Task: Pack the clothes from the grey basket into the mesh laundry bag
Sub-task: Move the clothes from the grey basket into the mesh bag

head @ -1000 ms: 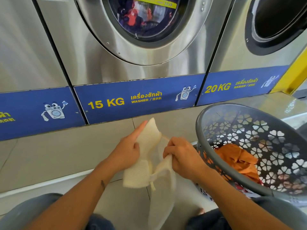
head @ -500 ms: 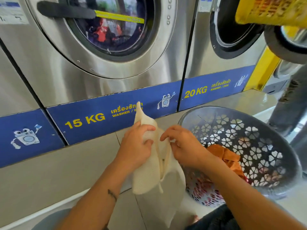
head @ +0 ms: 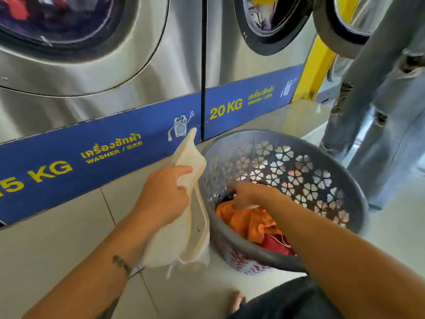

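Observation:
My left hand [head: 164, 195] grips the cream mesh laundry bag [head: 184, 229], which hangs limp just left of the grey basket [head: 333, 180]. The basket is round, with flower-shaped holes in its wall. Inside it lie an orange garment [head: 246, 221], a red one [head: 276, 245] and something dark under my fingers. My right hand [head: 247, 194] is down in the basket, fingers curled onto the clothes at the far edge of the orange garment. Whether it has a hold on cloth is not clear.
Two steel washers stand ahead, marked 15 KG [head: 39, 173] and 20 KG [head: 226, 109]; the right one's door [head: 340, 24] hangs open. Another person's legs in ripped jeans [head: 377, 107] stand right behind the basket. My bare foot [head: 236, 300] rests on the tiled floor.
My right hand let go of the mesh bag and went down into the basket onto the clothes. My left hand alone holds the bag. The view swung right and closer.

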A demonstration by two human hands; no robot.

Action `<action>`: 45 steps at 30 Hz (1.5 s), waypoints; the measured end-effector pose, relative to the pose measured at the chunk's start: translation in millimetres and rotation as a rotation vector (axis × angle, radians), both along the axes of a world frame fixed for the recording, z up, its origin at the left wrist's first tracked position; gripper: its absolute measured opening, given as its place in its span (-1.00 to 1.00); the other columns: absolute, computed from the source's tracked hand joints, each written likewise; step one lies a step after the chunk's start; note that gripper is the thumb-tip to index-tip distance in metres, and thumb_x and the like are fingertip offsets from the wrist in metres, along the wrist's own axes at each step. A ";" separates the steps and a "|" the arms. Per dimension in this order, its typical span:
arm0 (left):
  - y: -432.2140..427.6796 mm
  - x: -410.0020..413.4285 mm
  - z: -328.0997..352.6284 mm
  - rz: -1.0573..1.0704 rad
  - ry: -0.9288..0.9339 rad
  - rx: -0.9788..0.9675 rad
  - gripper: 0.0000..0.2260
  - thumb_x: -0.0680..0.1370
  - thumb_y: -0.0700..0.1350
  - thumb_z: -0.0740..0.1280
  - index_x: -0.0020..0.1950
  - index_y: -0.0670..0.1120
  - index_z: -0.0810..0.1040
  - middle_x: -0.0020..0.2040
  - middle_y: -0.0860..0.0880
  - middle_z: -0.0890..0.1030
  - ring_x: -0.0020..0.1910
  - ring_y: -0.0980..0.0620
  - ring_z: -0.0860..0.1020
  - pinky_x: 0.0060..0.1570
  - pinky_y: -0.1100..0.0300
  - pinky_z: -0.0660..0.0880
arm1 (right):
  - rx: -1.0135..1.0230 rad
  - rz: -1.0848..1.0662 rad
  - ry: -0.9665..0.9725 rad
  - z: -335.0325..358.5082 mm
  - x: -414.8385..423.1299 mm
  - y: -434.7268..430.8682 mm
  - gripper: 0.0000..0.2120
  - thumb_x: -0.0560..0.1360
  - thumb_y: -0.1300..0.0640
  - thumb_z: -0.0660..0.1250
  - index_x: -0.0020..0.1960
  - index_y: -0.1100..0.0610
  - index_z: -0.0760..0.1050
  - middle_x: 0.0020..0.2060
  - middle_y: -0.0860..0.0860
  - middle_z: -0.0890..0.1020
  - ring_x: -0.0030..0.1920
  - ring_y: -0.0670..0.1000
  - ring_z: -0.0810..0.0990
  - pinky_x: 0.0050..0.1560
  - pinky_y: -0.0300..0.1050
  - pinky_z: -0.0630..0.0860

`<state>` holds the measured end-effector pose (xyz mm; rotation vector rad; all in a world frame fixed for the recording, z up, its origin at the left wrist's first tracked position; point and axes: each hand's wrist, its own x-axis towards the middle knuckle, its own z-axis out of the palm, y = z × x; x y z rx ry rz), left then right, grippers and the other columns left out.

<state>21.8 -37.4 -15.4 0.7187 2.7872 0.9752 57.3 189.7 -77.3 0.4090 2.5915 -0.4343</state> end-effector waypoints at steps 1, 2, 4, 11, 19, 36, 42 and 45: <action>1.5 -4.6 -1.1 -0.004 -0.007 -0.005 -0.55 0.53 -0.24 0.30 0.37 0.12 0.50 0.37 -0.02 0.49 0.38 -0.10 0.39 0.37 0.02 0.32 | 0.043 0.020 -0.062 -9.2 -4.3 1.1 -0.44 0.53 0.09 0.36 0.51 0.07 0.33 0.42 0.13 0.47 0.37 0.16 0.47 0.24 -0.06 0.43; 2.7 -8.6 0.0 -0.003 -0.005 -0.002 -0.55 0.52 -0.24 0.31 0.36 0.11 0.51 0.36 -0.02 0.50 0.36 -0.10 0.40 0.36 0.02 0.34 | 0.087 0.038 -0.117 -18.7 -10.9 3.4 -0.42 0.54 0.09 0.35 0.53 0.05 0.31 0.43 0.12 0.46 0.36 0.17 0.47 0.23 -0.04 0.44; 4.6 -15.2 3.1 -0.014 0.022 0.007 -0.55 0.51 -0.25 0.31 0.34 0.11 0.53 0.35 0.01 0.51 0.36 -0.08 0.41 0.35 0.04 0.33 | 0.141 0.043 -0.198 -37.5 -28.8 13.3 -0.33 0.50 0.09 0.38 0.56 0.01 0.24 0.45 0.10 0.43 0.37 0.18 0.47 0.24 0.01 0.48; 2.5 -25.5 -3.9 -0.060 0.016 -0.009 -0.55 0.53 -0.25 0.31 0.36 0.12 0.51 0.35 0.09 0.50 0.33 -0.03 0.44 0.34 0.05 0.38 | 0.380 0.027 -0.349 -109.1 -29.7 39.1 -0.02 0.43 0.04 0.46 0.60 -0.22 -0.12 0.62 0.11 -0.13 0.57 0.38 -0.21 0.34 0.64 0.02; 7.6 -34.3 -5.0 -0.044 -0.013 -0.035 -0.57 0.54 -0.24 0.31 0.36 0.11 0.53 0.31 0.07 0.52 0.30 -0.04 0.45 0.26 0.11 0.36 | 0.383 0.103 -0.301 -127.3 -15.6 52.8 -0.43 0.48 0.22 0.36 0.47 0.10 0.35 0.38 0.12 0.49 0.35 0.22 0.48 0.26 0.18 0.51; -27.6 13.7 42.5 0.090 -0.075 0.173 -0.56 0.53 -0.25 0.28 0.33 0.14 0.53 0.38 0.05 0.46 0.18 -0.07 0.53 0.05 0.10 0.51 | -0.628 -0.311 0.638 83.3 24.5 5.8 -0.92 0.26 0.44 0.25 -0.25 0.35 0.44 -0.51 -0.03 0.37 -0.42 0.00 0.34 -0.42 -0.18 0.21; -37.2 33.9 49.3 0.107 -0.023 0.228 -0.74 0.51 -0.19 0.32 0.14 0.05 0.64 0.05 0.01 0.65 0.02 -0.05 0.61 0.03 -0.03 0.57 | -0.817 -0.241 0.824 126.0 51.6 -53.9 -0.80 0.29 0.32 0.27 -0.12 0.40 0.42 -0.32 0.11 0.42 -0.29 0.02 0.38 -0.28 -0.07 0.27; -43.4 33.1 50.4 0.115 -0.023 0.276 -0.75 0.49 -0.08 0.43 0.17 0.05 0.65 0.04 0.01 0.65 0.04 -0.03 0.58 0.05 0.02 0.52 | -0.679 -0.128 0.835 105.8 50.6 -92.2 -0.74 0.34 0.44 0.26 -0.19 0.10 0.52 -0.42 -0.14 0.52 -0.37 -0.14 0.45 -0.32 -0.21 0.38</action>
